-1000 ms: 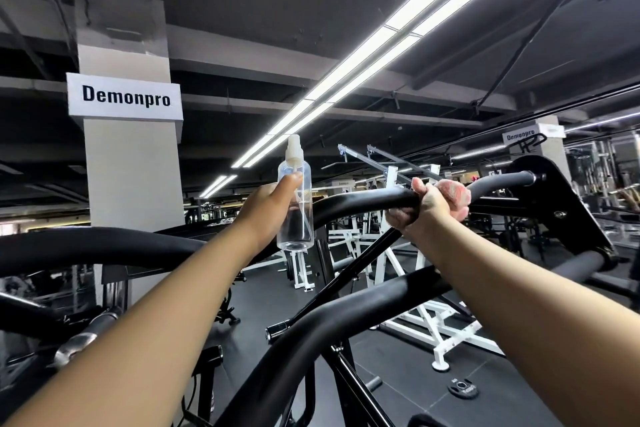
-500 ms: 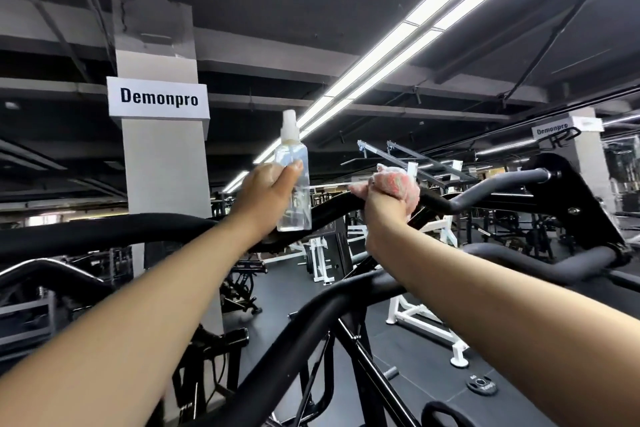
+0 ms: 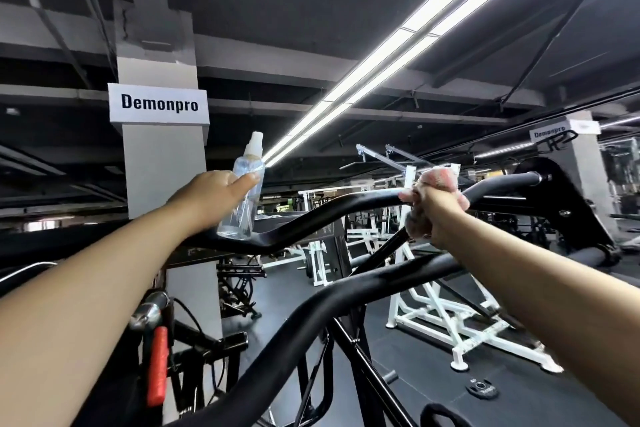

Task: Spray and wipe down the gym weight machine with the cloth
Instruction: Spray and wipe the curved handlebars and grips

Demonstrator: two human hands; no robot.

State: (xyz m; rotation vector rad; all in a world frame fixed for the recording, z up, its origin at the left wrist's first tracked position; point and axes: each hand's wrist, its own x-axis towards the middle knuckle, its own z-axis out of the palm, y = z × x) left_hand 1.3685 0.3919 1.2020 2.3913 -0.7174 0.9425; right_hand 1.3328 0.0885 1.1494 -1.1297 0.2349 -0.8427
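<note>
**Left hand** [image 3: 214,199]: raised at head height, fingers curled round a clear spray bottle [image 3: 244,199], thumb across its front. The bottle tilts slightly, white nozzle uppermost, above the hand; no finger sits on the nozzle, so it is probably parked clear of the wiping rather than about to spray.

**Right hand** [image 3: 434,215]: closed round a pink cloth [image 3: 438,177], which is bunched over the upper black bar [image 3: 311,218] of the weight machine. Cloth shows above and below the fist, apparently wrapped around the tube so one pass covers its whole circumference.

**Upper black bar**: bent tubular handle running from below the left hand, through the right hand's grip, onward to a black bracket [image 3: 568,198] beyond it.

**Lower black bar** [image 3: 346,298]: a second curved tube, nearer than both hands, beneath the forearms; neither hand touches it.

**Room**: dark ceiling with a long strip light [image 3: 398,55] above the hands; pillar with a "Demonpro" sign [image 3: 159,103] behind the left hand; white machine frames [image 3: 446,319] on dark flooring below the right forearm.
</note>
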